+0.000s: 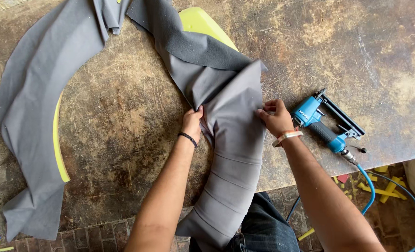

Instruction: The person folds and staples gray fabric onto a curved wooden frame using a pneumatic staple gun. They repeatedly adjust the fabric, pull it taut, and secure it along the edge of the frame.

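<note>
Gripping grey fabric [230, 126], both hands

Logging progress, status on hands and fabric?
Left hand and right hand both grip grey fabric over yellow foam. Blue staple gun beside right hand, untouched.

Grey fabric [230, 140], yellow-green foam [202, 23], blue staple gun [324, 123]

Bare forearms; black wristband [187, 138], pale wristband [286, 136], dark trousers [263, 228].
</note>
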`<state>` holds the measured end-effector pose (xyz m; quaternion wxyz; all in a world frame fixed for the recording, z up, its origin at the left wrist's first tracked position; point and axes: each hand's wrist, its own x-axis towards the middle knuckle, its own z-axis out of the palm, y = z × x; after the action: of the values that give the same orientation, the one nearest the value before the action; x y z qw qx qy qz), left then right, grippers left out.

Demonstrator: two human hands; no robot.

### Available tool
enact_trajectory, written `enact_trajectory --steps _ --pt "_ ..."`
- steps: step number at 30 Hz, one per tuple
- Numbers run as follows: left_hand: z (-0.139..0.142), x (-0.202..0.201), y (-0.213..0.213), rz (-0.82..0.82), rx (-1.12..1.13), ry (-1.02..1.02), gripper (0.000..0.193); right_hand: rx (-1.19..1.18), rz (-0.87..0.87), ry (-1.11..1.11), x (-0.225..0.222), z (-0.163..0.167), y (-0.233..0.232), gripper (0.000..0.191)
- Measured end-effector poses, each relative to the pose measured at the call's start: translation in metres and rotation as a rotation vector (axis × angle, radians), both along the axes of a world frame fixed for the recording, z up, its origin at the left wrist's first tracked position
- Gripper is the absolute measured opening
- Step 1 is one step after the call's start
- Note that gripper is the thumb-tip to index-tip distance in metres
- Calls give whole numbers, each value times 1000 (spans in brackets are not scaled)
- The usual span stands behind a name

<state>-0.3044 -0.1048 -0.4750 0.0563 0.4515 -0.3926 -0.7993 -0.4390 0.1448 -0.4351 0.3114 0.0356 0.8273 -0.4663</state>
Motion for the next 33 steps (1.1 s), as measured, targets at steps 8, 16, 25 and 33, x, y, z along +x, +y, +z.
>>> enact_trajectory --steps 8,16,25,33 --pt "20 -9 10 8 -269 24 29 -233 -3 -144 0 0 18 17" --pt "46 15 32 -12 -1142 -260 48 -407 -49 -156 18 3 39 33" --pt "54 21 56 -868 -1316 29 44 -515 36 -240 23 7 38 42" --pt "52 10 60 -820 -1284 -160 8 -448 224 -38 36 17 54 101"
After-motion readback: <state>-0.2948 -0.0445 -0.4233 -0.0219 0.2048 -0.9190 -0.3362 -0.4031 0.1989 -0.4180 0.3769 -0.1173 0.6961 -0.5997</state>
